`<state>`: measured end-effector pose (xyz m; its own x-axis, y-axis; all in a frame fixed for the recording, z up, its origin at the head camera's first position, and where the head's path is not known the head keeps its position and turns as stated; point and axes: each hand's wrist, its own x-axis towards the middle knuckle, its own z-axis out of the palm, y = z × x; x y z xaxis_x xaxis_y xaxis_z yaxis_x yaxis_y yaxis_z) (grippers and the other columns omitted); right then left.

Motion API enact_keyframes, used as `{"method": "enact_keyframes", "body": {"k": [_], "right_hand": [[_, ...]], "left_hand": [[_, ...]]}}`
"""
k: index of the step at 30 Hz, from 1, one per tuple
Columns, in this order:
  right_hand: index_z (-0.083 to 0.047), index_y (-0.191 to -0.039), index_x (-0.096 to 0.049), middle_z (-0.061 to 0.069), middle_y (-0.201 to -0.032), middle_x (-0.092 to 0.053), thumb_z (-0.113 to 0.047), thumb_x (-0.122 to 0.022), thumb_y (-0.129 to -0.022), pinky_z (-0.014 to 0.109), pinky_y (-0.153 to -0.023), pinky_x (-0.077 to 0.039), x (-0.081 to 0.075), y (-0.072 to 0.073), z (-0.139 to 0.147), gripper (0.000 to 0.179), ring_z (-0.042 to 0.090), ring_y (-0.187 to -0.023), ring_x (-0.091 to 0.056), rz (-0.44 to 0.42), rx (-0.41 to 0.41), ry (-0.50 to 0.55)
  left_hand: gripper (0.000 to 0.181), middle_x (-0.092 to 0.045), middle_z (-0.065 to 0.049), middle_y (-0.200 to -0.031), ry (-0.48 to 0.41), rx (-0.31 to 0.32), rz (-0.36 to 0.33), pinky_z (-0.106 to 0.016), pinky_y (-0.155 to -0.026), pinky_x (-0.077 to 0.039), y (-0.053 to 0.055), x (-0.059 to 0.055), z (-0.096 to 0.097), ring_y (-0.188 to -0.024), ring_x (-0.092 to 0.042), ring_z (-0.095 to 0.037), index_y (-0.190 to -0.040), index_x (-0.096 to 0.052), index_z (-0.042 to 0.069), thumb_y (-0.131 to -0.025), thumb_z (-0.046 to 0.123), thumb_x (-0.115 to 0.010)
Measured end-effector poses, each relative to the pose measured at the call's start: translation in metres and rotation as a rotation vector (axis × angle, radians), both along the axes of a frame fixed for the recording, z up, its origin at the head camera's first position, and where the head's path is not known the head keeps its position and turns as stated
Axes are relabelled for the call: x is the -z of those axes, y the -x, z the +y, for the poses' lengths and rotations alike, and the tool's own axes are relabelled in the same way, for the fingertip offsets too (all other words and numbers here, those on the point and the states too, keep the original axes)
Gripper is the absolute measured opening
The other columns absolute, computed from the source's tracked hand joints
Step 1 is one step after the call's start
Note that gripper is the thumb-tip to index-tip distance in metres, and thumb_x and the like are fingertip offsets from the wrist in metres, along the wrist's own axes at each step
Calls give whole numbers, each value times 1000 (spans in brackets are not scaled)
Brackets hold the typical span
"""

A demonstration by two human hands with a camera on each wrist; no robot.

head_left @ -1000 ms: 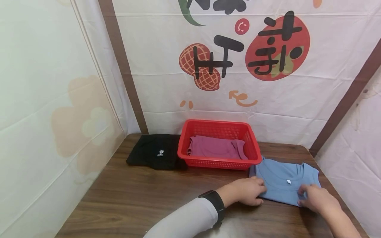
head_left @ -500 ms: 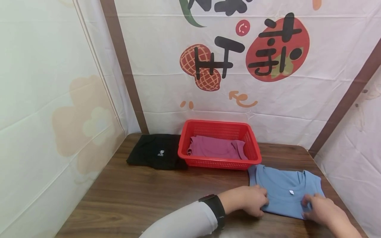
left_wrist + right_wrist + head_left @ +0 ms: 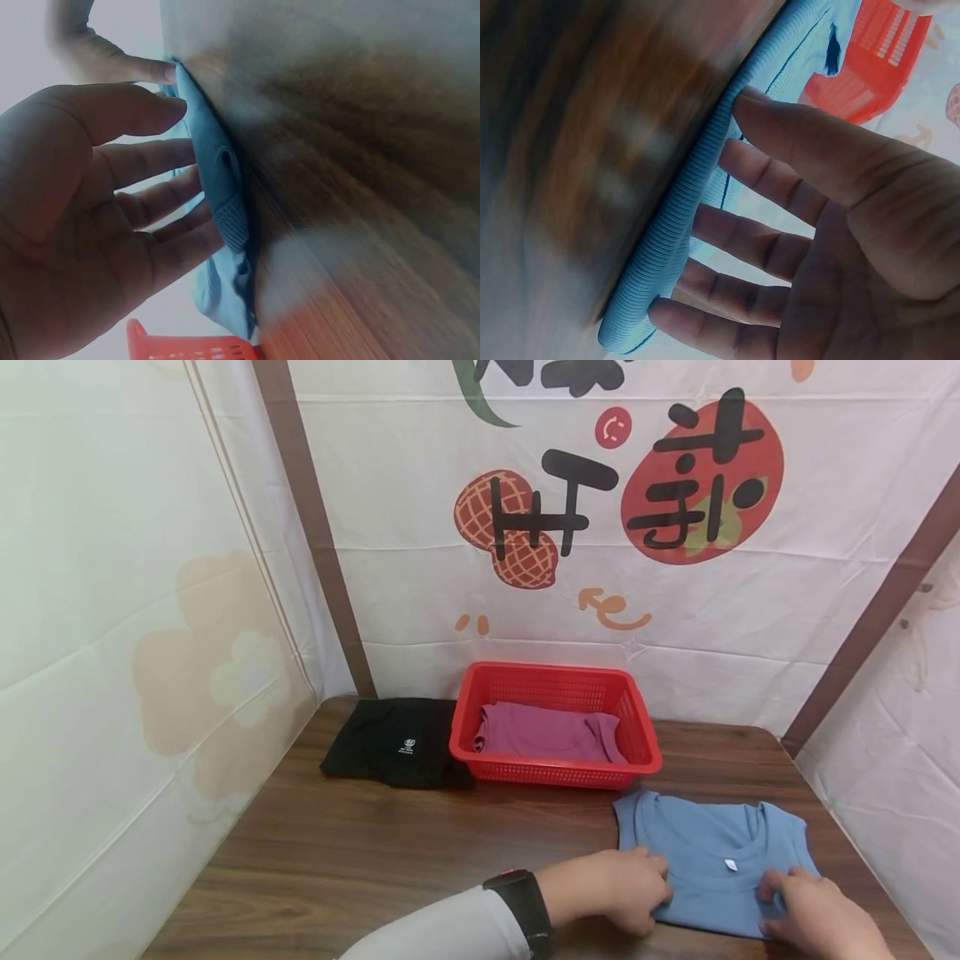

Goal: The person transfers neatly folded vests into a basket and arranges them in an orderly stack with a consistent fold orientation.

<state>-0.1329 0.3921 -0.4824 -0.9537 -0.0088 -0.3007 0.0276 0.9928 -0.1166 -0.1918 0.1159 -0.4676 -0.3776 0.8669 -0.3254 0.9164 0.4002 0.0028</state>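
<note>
A folded blue T-shirt with a small white tag at its collar lies on the right part of the table. My left hand is at its left near corner; in the left wrist view the fairly straight fingers rest on the cloth and the thumb is near the folded edge. At the right near corner is my right hand. In the right wrist view its spread fingers touch the top of the shirt, with the thumb tip against the ribbed edge. Neither hand closes round the cloth.
A red plastic basket with a folded pink garment inside stands at the back of the wooden table. Left of it lies a folded black garment with a white print. Printed white cloth walls enclose the table.
The blue T-shirt has slid across the table toward me, away from the basket, with both hands moving along at its near corners. The basket and other garments have stayed put.
</note>
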Motion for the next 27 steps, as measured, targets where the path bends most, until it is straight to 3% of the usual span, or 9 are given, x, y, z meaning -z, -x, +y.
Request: {"method": "enact_keyframes", "body": {"k": [6,14,20,27], "right_hand": [[-21,-95,-67,2,-90,-58,-42,-89,-72,56,-67,-53,0,-4,-18,39,29,-87,-60,7,-5,18],[-25,-94,-66,-1,-92,-57,-47,-90,-70,61,-64,-50,4,-4,-45,41,29,-91,-60,-3,8,16],[-25,-93,-67,0,-92,-57,-47,-90,-70,61,-64,-52,8,0,-65,39,30,-90,-60,2,-18,16],[-28,-91,-67,-1,-91,-57,-49,-89,-71,60,-64,-51,8,3,-95,36,29,-89,-58,41,-59,15]], "left_hand": [[28,-50,13,-116,12,-13,-21,-18,-78,-43,-7,-4,-16,-99,-45,-3,-120,-70,35,-93,42,-69],[31,-54,14,-118,-29,-35,-106,-16,-79,-43,-3,-1,-48,-101,-48,-1,-123,-70,34,-92,39,-72],[29,-56,11,-115,-78,10,-41,-16,-81,-42,-5,1,-73,-100,-49,-3,-119,-71,30,-92,39,-72],[32,-57,9,-114,-113,-32,-38,-18,-81,-45,-10,-4,-106,-101,-50,-5,-120,-71,26,-90,37,-74]]}}
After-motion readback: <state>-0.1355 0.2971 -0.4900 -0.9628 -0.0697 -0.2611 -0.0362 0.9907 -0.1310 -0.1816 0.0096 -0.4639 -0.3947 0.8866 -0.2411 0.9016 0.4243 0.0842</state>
